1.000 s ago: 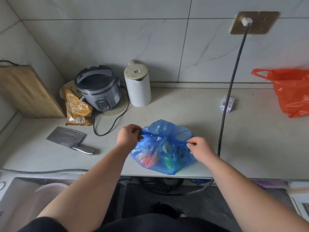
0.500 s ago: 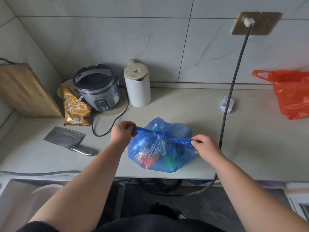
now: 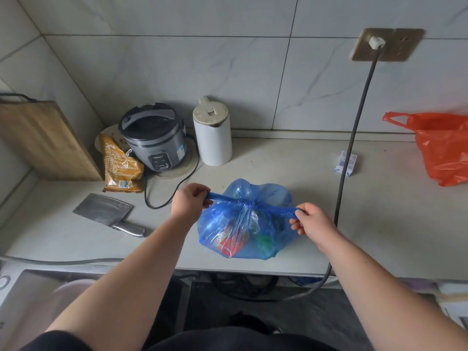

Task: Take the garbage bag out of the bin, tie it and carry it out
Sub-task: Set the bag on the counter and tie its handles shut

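A blue see-through garbage bag (image 3: 243, 231) full of coloured rubbish sits on the grey counter (image 3: 278, 173) near its front edge. Its two top ends cross in a knot at the middle of the bag's top. My left hand (image 3: 188, 201) grips the left end, stretched taut to the left. My right hand (image 3: 312, 220) pinches the right end, pulled out to the right. No bin is in view.
A cleaver (image 3: 106, 212) lies left of the bag. Behind stand a rice cooker (image 3: 154, 138), an orange snack packet (image 3: 119, 165), a white kettle (image 3: 212, 133) and a wooden board (image 3: 43, 140). A grey cable (image 3: 352, 138) hangs right of the bag. An orange bag (image 3: 443, 145) sits far right.
Both hands have drawn apart, pulling the bag's two ends outward. The loose gathered top has tightened into a knot.
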{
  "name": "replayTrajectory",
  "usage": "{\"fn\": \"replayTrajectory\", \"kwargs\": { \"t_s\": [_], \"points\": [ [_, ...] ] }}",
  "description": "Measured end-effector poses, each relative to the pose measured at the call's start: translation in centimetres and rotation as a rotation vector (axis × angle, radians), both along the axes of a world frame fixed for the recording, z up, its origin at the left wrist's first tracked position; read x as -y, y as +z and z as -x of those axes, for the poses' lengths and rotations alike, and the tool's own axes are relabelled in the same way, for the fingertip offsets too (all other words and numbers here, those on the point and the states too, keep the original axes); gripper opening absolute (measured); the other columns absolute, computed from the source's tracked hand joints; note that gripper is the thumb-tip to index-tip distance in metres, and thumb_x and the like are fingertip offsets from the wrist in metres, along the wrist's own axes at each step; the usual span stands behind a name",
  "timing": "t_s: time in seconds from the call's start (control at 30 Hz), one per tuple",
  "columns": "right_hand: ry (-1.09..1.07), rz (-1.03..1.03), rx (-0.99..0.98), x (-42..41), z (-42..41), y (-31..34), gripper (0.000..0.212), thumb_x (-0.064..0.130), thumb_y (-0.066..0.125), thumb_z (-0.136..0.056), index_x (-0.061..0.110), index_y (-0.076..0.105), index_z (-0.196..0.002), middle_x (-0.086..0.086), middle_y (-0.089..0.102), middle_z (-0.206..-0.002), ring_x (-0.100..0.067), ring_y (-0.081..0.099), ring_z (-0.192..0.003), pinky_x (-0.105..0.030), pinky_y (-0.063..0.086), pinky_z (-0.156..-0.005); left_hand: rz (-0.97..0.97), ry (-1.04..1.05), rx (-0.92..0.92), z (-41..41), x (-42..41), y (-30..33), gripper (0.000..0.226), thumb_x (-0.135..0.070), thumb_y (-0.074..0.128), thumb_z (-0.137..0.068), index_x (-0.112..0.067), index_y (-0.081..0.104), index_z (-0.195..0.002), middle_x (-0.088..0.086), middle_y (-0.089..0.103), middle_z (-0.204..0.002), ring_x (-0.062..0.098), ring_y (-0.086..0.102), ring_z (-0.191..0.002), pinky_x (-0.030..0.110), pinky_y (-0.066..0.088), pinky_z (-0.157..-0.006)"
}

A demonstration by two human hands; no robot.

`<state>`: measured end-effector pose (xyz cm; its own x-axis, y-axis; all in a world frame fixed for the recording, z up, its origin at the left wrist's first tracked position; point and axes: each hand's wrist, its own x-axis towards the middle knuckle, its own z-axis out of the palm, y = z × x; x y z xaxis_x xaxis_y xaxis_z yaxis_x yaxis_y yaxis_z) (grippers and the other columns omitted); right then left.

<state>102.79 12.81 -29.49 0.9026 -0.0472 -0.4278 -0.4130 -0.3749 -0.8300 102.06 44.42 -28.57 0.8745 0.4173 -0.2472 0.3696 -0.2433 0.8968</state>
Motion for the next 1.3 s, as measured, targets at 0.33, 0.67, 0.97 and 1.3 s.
{"fn": "replayTrajectory", "kwargs": {
  "t_s": [0.33, 0.67, 0.97, 1.3],
  "points": [
    [-0.037, -0.127, 0.0, -0.3, 0.8, 1.2, 0.013, 0.014, 0.052, -0.097, 0.016, 0.064, -0.092, -0.004, 0.066, -0.088, -0.015, 0.064, -0.078, -0.027, 0.053, -0.061, 0.268, 0.07, 0.042, 0.7, 1.6, 1.7, 0.012, -0.005, 0.058, -0.093, -0.011, 0.068, -0.091, 0.01, 0.074, -0.087, 0.015, 0.073, -0.071, 0.024, 0.059, -0.061],
    [-0.036, -0.553, -0.028, -6.0, 1.5, 6.3, 0.013, 0.012, 0.054, -0.098, 0.015, 0.067, -0.098, 0.001, 0.077, -0.085, -0.013, 0.064, -0.073, -0.024, 0.042, -0.062, 0.514, -0.166, 0.126, 1.1, 6.4, 5.1, 0.011, 0.003, 0.055, -0.094, -0.002, 0.063, -0.089, 0.026, 0.065, -0.088, 0.034, 0.066, -0.083, 0.044, 0.058, -0.085],
    [0.163, -0.464, 0.065, -5.7, 1.8, 5.4, 0.052, -0.013, 0.053, -0.088, 0.023, 0.057, -0.124, 0.003, 0.075, -0.105, -0.016, 0.068, -0.091, -0.028, 0.049, -0.075, 0.543, -0.214, 0.14, 0.8, 6.6, 5.4, 0.008, 0.003, 0.058, -0.093, -0.001, 0.063, -0.089, 0.018, 0.071, -0.078, 0.03, 0.071, -0.076, 0.037, 0.059, -0.081],
    [0.101, -0.223, 0.247, -7.4, 2.1, 4.0, 0.043, 0.011, 0.073, -0.084, 0.047, 0.057, -0.1, 0.007, 0.07, -0.098, -0.005, 0.068, -0.089, -0.018, 0.051, -0.079, 0.772, -0.372, 0.078, 2.3, 8.1, 5.2, 0.014, 0.008, 0.047, -0.096, 0.003, 0.058, -0.103, 0.022, 0.069, -0.099, 0.034, 0.069, -0.097, 0.04, 0.056, -0.09]
  ]
}}
